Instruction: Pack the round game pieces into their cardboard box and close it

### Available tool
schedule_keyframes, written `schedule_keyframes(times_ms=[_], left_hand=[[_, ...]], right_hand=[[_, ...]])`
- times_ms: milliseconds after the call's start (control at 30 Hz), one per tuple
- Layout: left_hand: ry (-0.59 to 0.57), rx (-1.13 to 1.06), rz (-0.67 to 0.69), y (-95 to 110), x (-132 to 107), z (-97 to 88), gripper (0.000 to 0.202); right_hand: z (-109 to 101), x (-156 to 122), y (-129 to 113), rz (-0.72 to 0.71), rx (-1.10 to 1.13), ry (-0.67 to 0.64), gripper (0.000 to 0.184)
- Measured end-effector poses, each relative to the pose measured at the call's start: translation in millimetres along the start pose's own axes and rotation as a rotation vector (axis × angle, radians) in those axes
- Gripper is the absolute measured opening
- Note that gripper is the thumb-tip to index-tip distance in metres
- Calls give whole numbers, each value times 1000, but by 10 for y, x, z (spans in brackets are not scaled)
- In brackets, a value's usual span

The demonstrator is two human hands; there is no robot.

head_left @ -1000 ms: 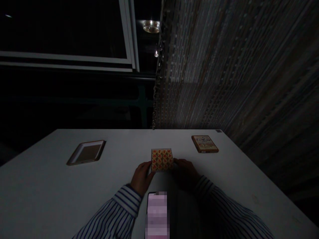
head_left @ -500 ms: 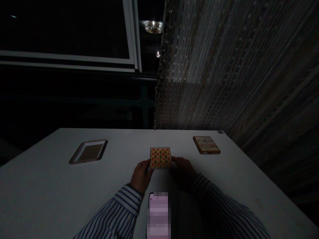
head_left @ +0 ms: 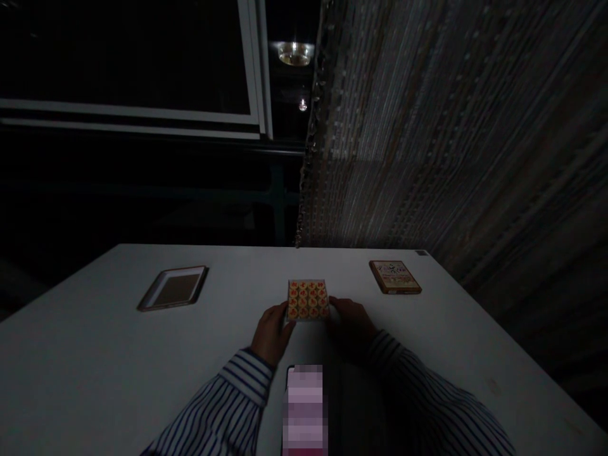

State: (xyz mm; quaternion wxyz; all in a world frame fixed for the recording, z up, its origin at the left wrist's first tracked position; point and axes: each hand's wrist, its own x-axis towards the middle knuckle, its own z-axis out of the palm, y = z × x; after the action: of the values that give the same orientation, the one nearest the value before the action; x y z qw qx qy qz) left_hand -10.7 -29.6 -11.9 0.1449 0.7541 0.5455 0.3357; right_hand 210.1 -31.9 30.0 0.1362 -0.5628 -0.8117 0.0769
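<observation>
Between my two hands is a clear box of Chinese chess pieces (head_left: 308, 300), round and pale with red characters, set in rows. My left hand (head_left: 272, 332) grips its left side, thumb at the near corner and fingers along the edge. At the right side, my right hand (head_left: 350, 320) closes on the box's edge; its lower fingers are lost in shadow. Whether the box rests on the table or is slightly raised, I cannot tell.
On the white table (head_left: 95, 354) an open shallow box part (head_left: 177, 289) lies at left. A printed Chinese chess box cover (head_left: 395, 277) lies at right. A phone (head_left: 305, 411) with a blurred screen is near me. A string curtain (head_left: 380, 126) hangs behind the table.
My hands and the box of pieces keep nearly the same place on the table. The whole view has shifted slightly.
</observation>
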Motion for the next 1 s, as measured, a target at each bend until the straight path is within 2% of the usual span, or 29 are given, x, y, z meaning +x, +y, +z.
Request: schedule_keyframes(times_ms=[167, 300, 500, 667, 767, 1000], left_hand=[[38, 36, -17, -15, -28, -103, 45], [61, 67, -10, -19, -61, -278, 43], [133, 87, -54, -67, -133, -602, 43], [205, 86, -114, -176, -205, -893, 41], [236, 100, -145, -272, -267, -1052, 41], [292, 103, -273, -468, -431, -1390, 42]], right_hand=[[-33, 14, 106, -26, -55, 26, 58], [-151, 25, 95, -31, 13, 95, 56], [-361, 102, -53, -9, 173, 153, 48], [-456, 260, -275, -67, 199, 149, 44], [-481, 363, -472, -118, 186, 105, 42], [-428, 598, -952, -213, 156, 5, 42]])
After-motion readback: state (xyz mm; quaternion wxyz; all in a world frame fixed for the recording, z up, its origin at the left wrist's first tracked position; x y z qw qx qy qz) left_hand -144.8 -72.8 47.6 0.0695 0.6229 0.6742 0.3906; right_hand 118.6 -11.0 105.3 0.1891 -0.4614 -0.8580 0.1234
